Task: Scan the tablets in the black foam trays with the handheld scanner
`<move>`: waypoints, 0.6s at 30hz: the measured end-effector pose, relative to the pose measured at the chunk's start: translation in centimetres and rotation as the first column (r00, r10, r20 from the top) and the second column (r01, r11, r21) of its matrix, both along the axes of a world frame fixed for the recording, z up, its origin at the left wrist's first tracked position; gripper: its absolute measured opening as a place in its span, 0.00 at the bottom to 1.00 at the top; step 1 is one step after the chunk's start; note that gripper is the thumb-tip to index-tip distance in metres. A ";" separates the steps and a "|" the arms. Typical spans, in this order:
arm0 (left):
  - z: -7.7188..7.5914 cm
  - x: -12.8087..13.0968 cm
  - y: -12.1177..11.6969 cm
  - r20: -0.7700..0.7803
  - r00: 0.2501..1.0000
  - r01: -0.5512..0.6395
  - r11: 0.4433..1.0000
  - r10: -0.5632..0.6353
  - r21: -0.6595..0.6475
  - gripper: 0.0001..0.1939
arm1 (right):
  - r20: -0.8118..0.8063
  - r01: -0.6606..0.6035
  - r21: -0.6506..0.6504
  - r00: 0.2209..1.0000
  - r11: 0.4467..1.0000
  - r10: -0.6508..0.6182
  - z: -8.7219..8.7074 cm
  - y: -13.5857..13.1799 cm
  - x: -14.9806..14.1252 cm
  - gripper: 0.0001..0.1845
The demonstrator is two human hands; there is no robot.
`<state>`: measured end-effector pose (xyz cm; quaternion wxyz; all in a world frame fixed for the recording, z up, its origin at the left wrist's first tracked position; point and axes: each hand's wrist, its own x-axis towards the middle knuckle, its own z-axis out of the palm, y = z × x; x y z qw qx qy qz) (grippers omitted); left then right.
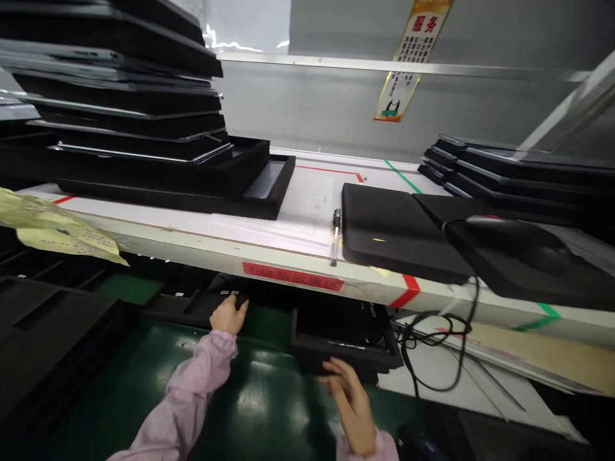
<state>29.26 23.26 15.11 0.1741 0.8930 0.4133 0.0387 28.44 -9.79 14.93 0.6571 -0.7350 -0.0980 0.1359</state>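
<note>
Nearest the camera, over the green tabletop [254,397], the right hand [350,400] hovers with fingers loosely spread, holding nothing, just short of one black tray [343,346] on the near side of the shelf [298,246]. To the left, the left hand [229,315] has its fingers bent at the edge of another black tray [202,307], its grip too hidden to tell. Farther off, the shelf carries one pen [336,237], with one tall stack of trays [144,109] left and one lower stack [509,179] right.
</note>
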 end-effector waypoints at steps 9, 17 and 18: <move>7.0 0.3 -18.8 0.371 0.902 0.284 0.951 -0.222 -0.121 0.10 | -0.281 0.036 0.147 0.960 0.988 0.006 5.7 8.7 8.9 0.45; -4.1 -4.0 -11.0 0.402 0.620 -0.064 0.553 0.674 -0.831 0.15 | -0.076 0.085 -0.137 0.992 0.987 -0.096 0.6 4.2 11.8 0.48; -5.2 -4.5 -9.0 0.245 0.604 -0.087 0.369 0.759 -0.926 0.15 | -0.083 0.096 -0.103 0.991 0.990 -0.105 0.4 4.3 11.8 0.48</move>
